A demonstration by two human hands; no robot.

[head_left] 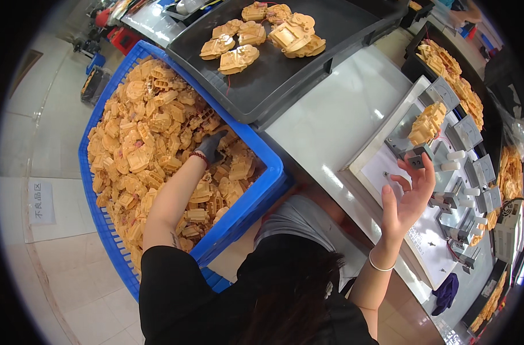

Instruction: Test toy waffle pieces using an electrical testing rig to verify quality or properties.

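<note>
My left hand (212,146), in a dark grey glove, reaches into a blue crate (262,150) heaped with tan-yellow moulded plastic parts (137,123). Its fingertips are down among the parts, so I cannot see whether they grip one. My right hand (410,192) is bare, with thumb and fingers apart, over a test fixture (362,158) on the bench. Its fingertips are at a small dark grey block (417,156) on the fixture. Just beyond that block, a single tan-yellow part (427,122) sits on the fixture.
A black tray (245,100) at the far side carries several tan-yellow parts. Beyond the fixture are grey numbered blocks (464,133) and a black bin (408,60) of more parts. A purple cloth (445,294) lies at the bench's near right edge.
</note>
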